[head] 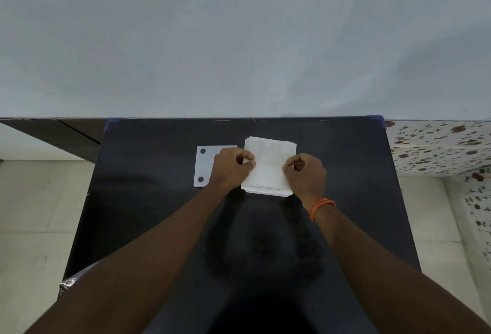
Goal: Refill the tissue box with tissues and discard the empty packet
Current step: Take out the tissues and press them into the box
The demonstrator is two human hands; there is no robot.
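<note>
Seen from above: a black table [148, 200] filling the middle and lower frame, a plain grey wall across the upper half. Near the table's far edge, centre of frame, a white stack of tissues [268, 171], lying flat, roughly square, layered edges showing along its near side. Whether wrapped in a clear packet or bare — impossible to tell. Gripped at mid-height on both sides: left hand [229, 167] curled shut on the stack's left edge, thumb and fingertips pinched over the paper; right hand [305, 174] likewise closed on the right edge, fingers tucked under, knuckles turned toward the camera. Both forearms stretched up from the bottom corners of the frame, converging on the stack.

Just left of the tissues, partly covered by the left hand, a flat white plate [203, 166] with two dark round holes along its left side, one toward the far corner and one toward the near corner — lying on the table, touching or nearly touching the stack. Around the right wrist, an orange thread band [320, 207]. At right of frame, beyond the table, a white tiled wall [438, 147] with a red and grey flower print. At lower left, pale floor tiles [32, 214].
</note>
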